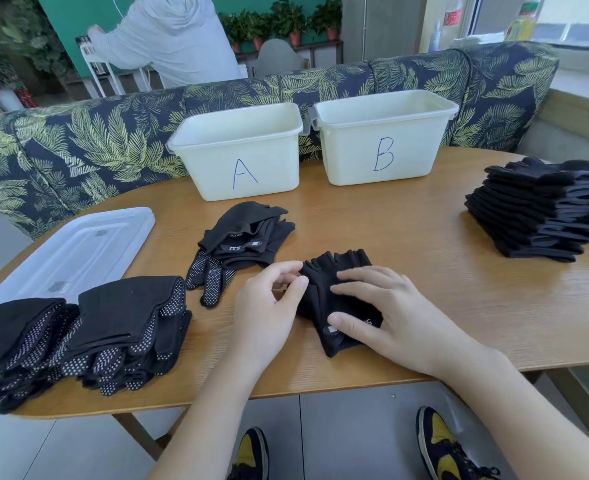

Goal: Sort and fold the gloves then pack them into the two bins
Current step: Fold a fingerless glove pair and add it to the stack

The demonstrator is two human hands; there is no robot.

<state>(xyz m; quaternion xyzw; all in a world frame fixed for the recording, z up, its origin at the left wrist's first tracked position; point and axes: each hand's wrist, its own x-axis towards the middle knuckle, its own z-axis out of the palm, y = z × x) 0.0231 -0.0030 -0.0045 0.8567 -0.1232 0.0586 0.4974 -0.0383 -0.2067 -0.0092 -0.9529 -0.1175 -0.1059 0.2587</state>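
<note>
A person's right hand (386,313) presses flat, fingers spread, on a black fingerless glove (334,299) at the near edge of a wooden table (407,237), while the left hand (269,303) appears to pinch its edge. Bins A (241,150) and B (383,136) stand behind, glove stacks (542,209) alongside.

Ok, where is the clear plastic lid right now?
In the head view the clear lid lies flat on the table's left side, in front and to the left of bin A and just behind the folded dotted gloves.
</note>
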